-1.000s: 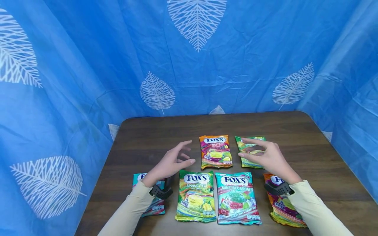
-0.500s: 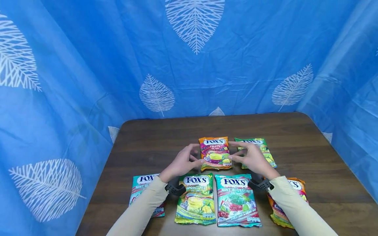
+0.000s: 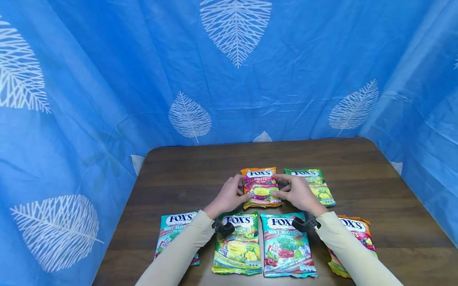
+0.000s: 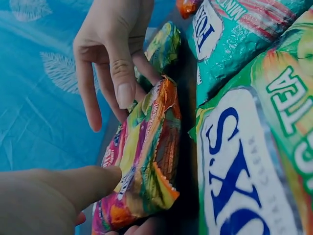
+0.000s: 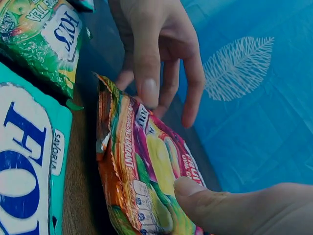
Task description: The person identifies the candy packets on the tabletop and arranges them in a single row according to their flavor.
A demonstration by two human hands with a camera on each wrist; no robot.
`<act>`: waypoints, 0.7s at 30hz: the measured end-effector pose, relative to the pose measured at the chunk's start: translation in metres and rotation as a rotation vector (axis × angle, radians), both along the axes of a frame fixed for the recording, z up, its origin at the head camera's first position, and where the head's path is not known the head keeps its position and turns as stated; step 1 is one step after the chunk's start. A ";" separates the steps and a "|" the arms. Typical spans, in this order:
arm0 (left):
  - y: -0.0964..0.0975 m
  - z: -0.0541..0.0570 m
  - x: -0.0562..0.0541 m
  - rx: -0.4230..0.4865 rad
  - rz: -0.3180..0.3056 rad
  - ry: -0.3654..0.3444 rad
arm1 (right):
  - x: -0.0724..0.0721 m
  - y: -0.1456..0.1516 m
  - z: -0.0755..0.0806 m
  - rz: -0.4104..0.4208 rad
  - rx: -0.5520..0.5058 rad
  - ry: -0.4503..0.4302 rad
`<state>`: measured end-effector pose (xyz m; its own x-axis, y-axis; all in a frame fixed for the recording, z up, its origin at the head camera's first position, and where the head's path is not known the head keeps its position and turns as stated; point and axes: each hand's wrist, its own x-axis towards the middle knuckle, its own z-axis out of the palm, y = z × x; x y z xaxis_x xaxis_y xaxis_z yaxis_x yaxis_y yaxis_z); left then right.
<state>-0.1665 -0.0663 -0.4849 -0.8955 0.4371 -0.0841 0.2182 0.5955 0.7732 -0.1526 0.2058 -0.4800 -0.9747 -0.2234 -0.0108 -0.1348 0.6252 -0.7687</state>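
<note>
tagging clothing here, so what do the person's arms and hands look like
The left sleeve and right sleeve are long, plain and cream. The left wrist strap and right wrist strap are black, apparently with small holes. The left hand and right hand wear no gloves.

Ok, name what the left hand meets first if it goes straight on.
Likely the Fruits bag: the left hand has its thumb over that bag's left edge, though depth is unclear.

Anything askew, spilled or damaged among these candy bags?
No spill or tear shows. The near-right Fruits bag lies slightly askew: its logo slopes down to the right, while the logo on the held Fruits bag runs nearly level. The right sleeve partly hides the tilted one.
</note>
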 end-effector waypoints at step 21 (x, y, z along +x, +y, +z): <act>0.014 -0.003 -0.006 -0.076 0.049 -0.003 | -0.015 -0.004 -0.003 0.033 -0.057 -0.210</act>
